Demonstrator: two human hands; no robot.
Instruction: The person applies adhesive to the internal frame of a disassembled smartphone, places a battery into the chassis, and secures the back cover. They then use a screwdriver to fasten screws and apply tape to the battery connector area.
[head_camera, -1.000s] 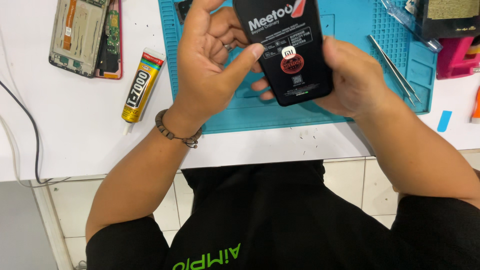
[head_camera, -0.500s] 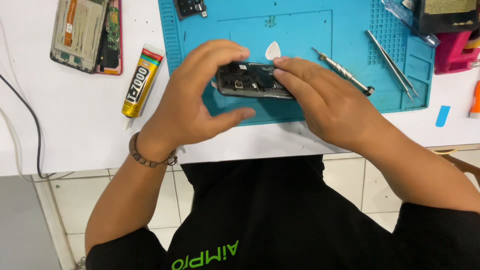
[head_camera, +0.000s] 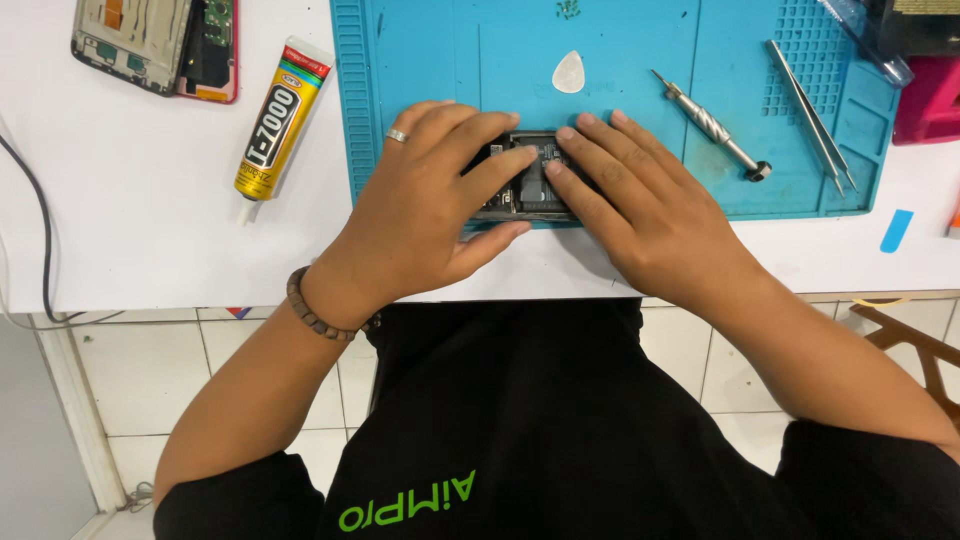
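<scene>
the phone, held up before, now lies on the mat, left hand and right hand pressing it flat-fingered.

The person wore a black short-sleeved shirt with bright green lettering across the chest. Both forearms were bare below the sleeves. The left hand carried a plain silver ring on one finger. A bracelet of dark brown round beads circled the left wrist. The right hand bore no ring or band.
</scene>
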